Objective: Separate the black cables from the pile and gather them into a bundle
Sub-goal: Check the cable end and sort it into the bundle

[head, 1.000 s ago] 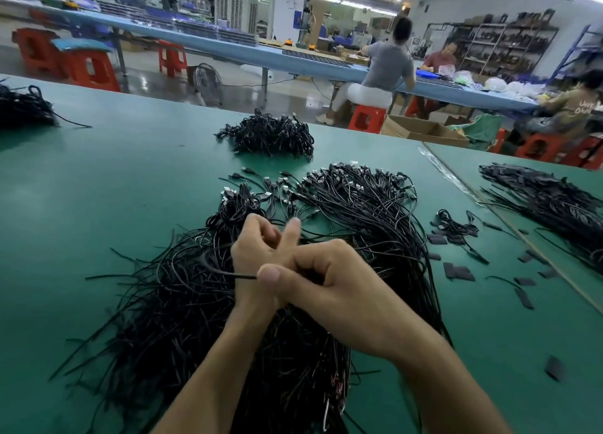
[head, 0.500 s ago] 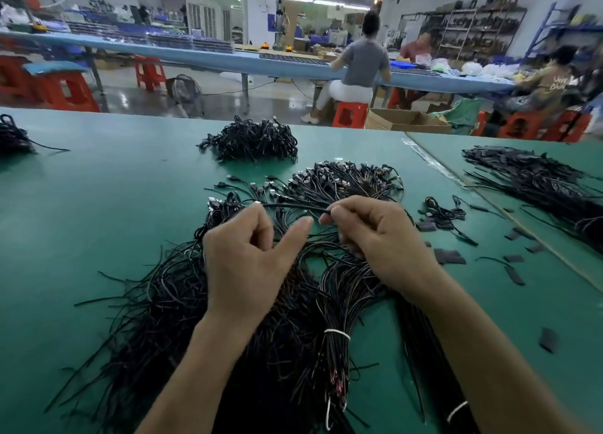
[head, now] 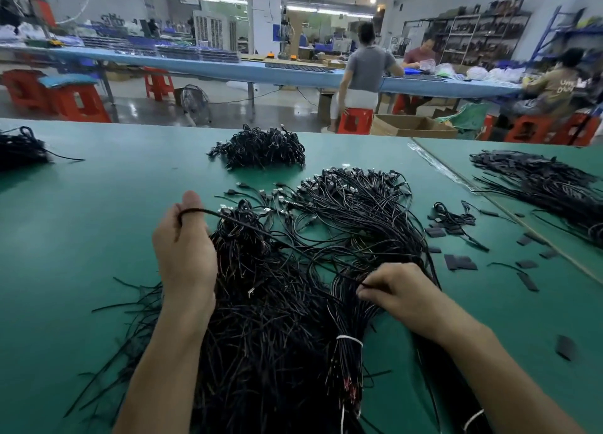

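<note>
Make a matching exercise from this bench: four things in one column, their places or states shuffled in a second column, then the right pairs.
Things
1. left hand
2. right hand
3. white tie
4. small cable heap

Places or states
A. wrapped around a bunch of cables near the bench's front edge
B. alone at the far side of the green bench
C. raised, one cable looped over a finger
D. low on the pile, pinching a cable

Pairs: 1-C, 2-D, 3-A, 4-B

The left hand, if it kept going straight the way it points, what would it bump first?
Probably nothing soon: beyond the left hand lies bare green table. Depth is hard to judge.
</note>
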Demonstrator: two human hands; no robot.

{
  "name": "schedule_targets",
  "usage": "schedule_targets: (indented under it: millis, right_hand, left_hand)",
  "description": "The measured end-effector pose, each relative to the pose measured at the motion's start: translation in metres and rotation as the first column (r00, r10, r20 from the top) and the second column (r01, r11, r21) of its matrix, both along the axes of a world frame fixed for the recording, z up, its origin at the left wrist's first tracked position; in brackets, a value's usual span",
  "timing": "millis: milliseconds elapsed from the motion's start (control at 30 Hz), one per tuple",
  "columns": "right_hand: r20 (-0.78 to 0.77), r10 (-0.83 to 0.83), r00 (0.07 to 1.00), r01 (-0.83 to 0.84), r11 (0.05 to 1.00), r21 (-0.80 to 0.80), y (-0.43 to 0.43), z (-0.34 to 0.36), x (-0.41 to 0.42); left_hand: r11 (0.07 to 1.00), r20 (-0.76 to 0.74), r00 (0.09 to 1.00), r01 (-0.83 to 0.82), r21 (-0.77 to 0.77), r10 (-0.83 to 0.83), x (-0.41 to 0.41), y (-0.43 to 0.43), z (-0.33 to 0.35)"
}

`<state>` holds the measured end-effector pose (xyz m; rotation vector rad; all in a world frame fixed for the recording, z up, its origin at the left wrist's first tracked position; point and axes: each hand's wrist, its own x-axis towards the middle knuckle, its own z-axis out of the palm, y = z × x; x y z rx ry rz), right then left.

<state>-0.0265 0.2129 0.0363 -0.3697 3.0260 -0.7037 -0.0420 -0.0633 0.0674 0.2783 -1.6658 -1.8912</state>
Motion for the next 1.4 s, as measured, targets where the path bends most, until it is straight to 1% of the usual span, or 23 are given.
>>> schedule_targets:
  millis: [67, 133, 200, 267, 367, 433, 500, 533, 567, 633, 667, 700, 767, 800, 833, 867, 933, 1000, 1100, 1200, 1267, 1333, 1400]
  right_hand:
    - [-0.121, -0.116, 0.986, 0.111, 0.993, -0.045, 0.003, -0.011, 0.000]
    - [-0.294, -0.271, 0.917, 0.181, 0.937, -0.299, 0.002, -0.006, 0.002]
    - [-0.335, -0.416, 0.846, 0.140, 0.778, -0.612, -0.003, 0.011, 0.002]
    - [-0.326, -0.491, 0.808, 0.052, 0.610, -0.790, -0.009, 0.036, 0.000]
    - [-0.384, -0.539, 0.749, -0.084, 0.498, -0.863, -0.020, 0.074, -0.001]
    - [-0.430, -0.610, 0.666, -0.182, 0.426, -0.886, -0.022, 0.093, -0.003]
    - [-0.470, -0.670, 0.575, -0.285, 0.375, -0.882, -0.021, 0.109, -0.003]
    - [-0.508, -0.679, 0.529, -0.324, 0.392, -0.861, -0.019, 0.115, -0.004]
    - [-0.560, -0.681, 0.472, -0.320, 0.460, -0.828, -0.017, 0.119, -0.005]
    - [-0.699, -0.592, 0.401, -0.152, 0.709, -0.688, -0.011, 0.122, -0.008]
    - [-0.734, -0.495, 0.465, -0.029, 0.820, -0.572, -0.008, 0.118, -0.009]
    - [-0.694, -0.401, 0.598, 0.091, 0.894, -0.439, -0.005, 0.112, -0.009]
    - [-0.385, -0.288, 0.877, 0.234, 0.955, -0.182, -0.005, 0.097, -0.007]
    - [-0.204, -0.283, 0.937, 0.276, 0.959, -0.063, -0.007, 0.089, -0.005]
    - [-0.086, -0.299, 0.950, 0.303, 0.952, 0.043, -0.009, 0.080, -0.003]
    - [-0.041, -0.295, 0.955, 0.298, 0.948, 0.112, -0.012, 0.073, -0.001]
    - [-0.104, -0.173, 0.979, 0.177, 0.984, 0.024, -0.027, 0.064, 0.005]
    - [-0.264, 0.044, 0.963, -0.068, 0.995, -0.079, -0.046, 0.061, 0.013]
    - [-0.319, 0.216, 0.923, -0.236, 0.971, -0.024, -0.061, 0.057, 0.016]
    - [-0.279, 0.183, 0.943, -0.248, 0.945, -0.215, -0.062, 0.056, 0.016]
    - [-0.326, 0.111, 0.939, -0.224, 0.915, -0.335, -0.061, 0.053, 0.018]
    - [-0.361, 0.070, 0.930, -0.229, 0.878, -0.420, -0.062, 0.052, 0.018]
    - [-0.353, 0.065, 0.933, -0.243, 0.837, -0.489, -0.066, 0.054, 0.017]
  left_hand:
    - [0.998, -0.037, 0.999, 0.014, 0.063, -0.012, 0.001, -0.001, 0.002]
    - [0.997, -0.070, 0.997, 0.024, 0.070, -0.019, 0.000, -0.002, 0.003]
    - [0.999, -0.064, 0.997, 0.036, -0.002, -0.036, -0.001, -0.002, 0.001]
    - [0.993, -0.029, 0.997, 0.064, -0.097, -0.067, -0.002, 0.001, -0.003]
    - [0.958, 0.031, 0.996, 0.084, -0.274, -0.079, 0.000, 0.004, -0.009]
    - [0.905, 0.074, 0.997, 0.047, -0.423, -0.017, 0.001, 0.003, -0.013]
    - [0.885, 0.083, 0.995, -0.002, -0.465, 0.046, 0.000, -0.001, -0.016]
    - [0.896, 0.071, 0.995, -0.034, -0.443, 0.073, 0.000, -0.003, -0.015]
    - [0.915, 0.054, 0.994, -0.066, -0.399, 0.096, -0.001, -0.004, -0.015]
    - [0.951, 0.007, 0.994, -0.105, -0.290, 0.112, -0.001, -0.007, -0.012]
    - [0.958, -0.009, 0.994, -0.105, -0.267, 0.107, 0.000, -0.008, -0.011]
    - [0.955, -0.006, 0.997, -0.079, -0.285, 0.081, 0.001, -0.007, -0.011]
    - [0.912, 0.074, 0.997, 0.045, -0.408, -0.016, 0.003, -0.004, -0.010]
    - [0.856, 0.141, 0.988, 0.121, -0.502, -0.057, 0.003, -0.001, -0.011]
    - [0.788, 0.211, 0.973, 0.198, -0.583, -0.089, 0.004, 0.001, -0.012]
    - [0.723, 0.271, 0.955, 0.274, -0.634, -0.124, 0.006, 0.002, -0.013]
    - [0.638, 0.336, 0.909, 0.414, -0.649, -0.248, 0.009, 0.004, -0.013]
    - [0.577, 0.355, 0.841, 0.540, -0.613, -0.410, 0.013, 0.007, -0.008]
    - [0.507, 0.282, 0.748, 0.630, -0.589, -0.601, 0.017, 0.011, -0.001]
    - [0.534, 0.176, 0.715, 0.641, -0.552, -0.677, 0.019, 0.010, 0.003]
    - [0.511, 0.224, 0.669, 0.706, -0.490, -0.709, 0.022, 0.009, 0.005]
    - [0.439, 0.328, 0.596, 0.782, -0.441, -0.733, 0.024, 0.010, 0.007]
    - [0.334, 0.388, 0.466, 0.870, -0.362, -0.795, 0.028, 0.013, 0.008]
